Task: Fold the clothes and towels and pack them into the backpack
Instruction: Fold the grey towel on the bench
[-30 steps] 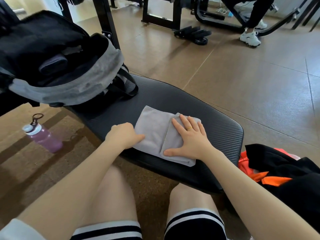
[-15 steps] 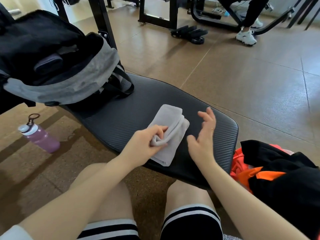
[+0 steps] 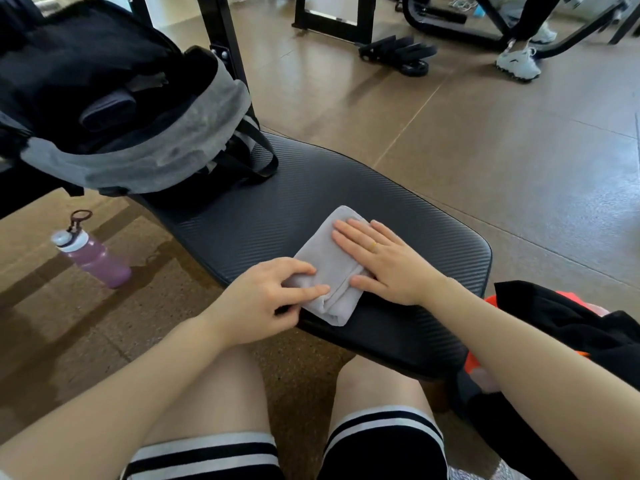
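Where the black ribbed bench (image 3: 398, 209) narrows toward the person's knees, a small grey towel (image 3: 323, 261) lies folded into a compact oblong, its long side running diagonally from the far right to the near left. Its cloth looks soft and matte, with a rolled fold along the near right edge and layered ends showing at the near corner. The right hand (image 3: 384, 261) lies flat on the far half of the towel, fingers straight and together, palm pressing down; a thin ring sits on one finger. The left hand (image 3: 266, 296) is at the near left edge, its forefinger stretched onto the cloth and its thumb above it, the other fingers curled under; it seems to pinch the edge of the towel, though the fold beneath those fingers is hidden.

At the far left end of the bench stands the backpack (image 3: 138, 147), black with a grey band, its mouth gaping; the inside is dark and only a dark pouch-like shape can be made out. Its top and left side are cut off by the frame. A heap of black and orange clothes (image 3: 571, 327) lies at the right, partly hidden by the right forearm and cut off at the edge. A purple bottle (image 3: 93, 254) lies on the floor to the left of the bench.
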Available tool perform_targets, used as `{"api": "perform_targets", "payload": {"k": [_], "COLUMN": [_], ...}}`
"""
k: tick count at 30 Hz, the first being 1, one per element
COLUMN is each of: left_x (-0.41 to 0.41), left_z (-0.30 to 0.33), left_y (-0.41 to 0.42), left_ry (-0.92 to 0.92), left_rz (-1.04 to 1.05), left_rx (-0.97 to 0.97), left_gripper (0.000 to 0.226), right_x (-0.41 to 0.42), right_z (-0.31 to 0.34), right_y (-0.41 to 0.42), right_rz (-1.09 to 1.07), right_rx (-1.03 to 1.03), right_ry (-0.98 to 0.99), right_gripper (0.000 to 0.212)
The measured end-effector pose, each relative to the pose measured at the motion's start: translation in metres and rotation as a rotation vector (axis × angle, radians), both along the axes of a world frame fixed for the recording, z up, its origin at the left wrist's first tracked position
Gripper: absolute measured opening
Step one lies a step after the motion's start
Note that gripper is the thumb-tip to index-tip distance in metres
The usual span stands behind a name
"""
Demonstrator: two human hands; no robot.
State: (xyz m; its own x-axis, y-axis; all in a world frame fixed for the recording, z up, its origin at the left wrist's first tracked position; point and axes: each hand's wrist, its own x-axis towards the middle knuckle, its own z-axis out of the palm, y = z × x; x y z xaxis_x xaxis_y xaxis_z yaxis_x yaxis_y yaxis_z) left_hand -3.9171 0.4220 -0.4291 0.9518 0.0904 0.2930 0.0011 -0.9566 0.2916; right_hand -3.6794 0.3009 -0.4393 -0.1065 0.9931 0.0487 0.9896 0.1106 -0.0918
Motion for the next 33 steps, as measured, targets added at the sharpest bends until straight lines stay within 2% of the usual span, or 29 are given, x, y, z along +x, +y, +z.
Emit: {"api": "perform_targets", "payload": {"k": [3,5,7,10,13,15,17,19,22,25,28,30,33], "left_x": [0.005,0.008,0.008,0.0,-0.007,-0.008,-0.009,-0.013,-0.02,-0.027,-0.036,-0.045,-0.057], "left_z": [0.016,0.024,0.028,0.027,0.024,0.022,0.021,0.021,0.026,0.033,0.046,0.059,0.08], "left_y": [0.006,0.008,0.007,0.002,-0.001,-0.002,0.001,0.008,0.019,0.035,0.066,0.095,0.15], "left_ry": [0.096,0.17,0.272,0.387,0.304,0.223,0.189,0.176,0.139,-0.038,-0.257,-0.339,-0.381], "left_rz": [0.054,0.062,0.079,0.079,0.123,0.18,0.197,0.181,0.18,0.172,0.271,0.322,0.345], "left_rx": [-0.147,-0.169,-0.2,-0.291,-0.538,-0.752,-0.844,-0.79,-0.674,-0.586,-0.599,-0.556,-0.459], "left_gripper": [0.049,0.05,0.048,0.051,0.054,0.048,0.044,0.054,0.07,0.077,0.06,0.053,0.048], "right_x": [0.011,0.007,-0.002,-0.015,-0.019,-0.023,-0.028,-0.038,-0.059,-0.083,-0.11,-0.127,-0.146], "right_z": [0.004,0.013,0.018,0.013,0.008,0.008,0.008,0.01,0.023,0.046,0.07,0.086,0.11], "right_y": [0.004,0.003,-0.006,-0.026,-0.023,-0.013,-0.003,0.006,0.026,0.055,0.095,0.125,0.171], "right_rz": [-0.15,-0.141,-0.005,0.205,0.164,0.15,0.143,0.122,0.016,-0.105,-0.139,-0.171,-0.179], "right_rx": [-0.015,0.063,0.155,0.112,0.096,0.143,0.21,0.254,0.315,0.312,0.332,0.335,0.298], "right_ry": [0.04,-0.053,-0.12,-0.078,-0.098,-0.109,-0.089,-0.011,0.214,0.481,0.717,0.819,0.902], "right_gripper": [0.075,0.07,0.058,0.069,0.07,0.055,0.041,0.037,0.041,0.04,0.028,0.018,0.024]}}
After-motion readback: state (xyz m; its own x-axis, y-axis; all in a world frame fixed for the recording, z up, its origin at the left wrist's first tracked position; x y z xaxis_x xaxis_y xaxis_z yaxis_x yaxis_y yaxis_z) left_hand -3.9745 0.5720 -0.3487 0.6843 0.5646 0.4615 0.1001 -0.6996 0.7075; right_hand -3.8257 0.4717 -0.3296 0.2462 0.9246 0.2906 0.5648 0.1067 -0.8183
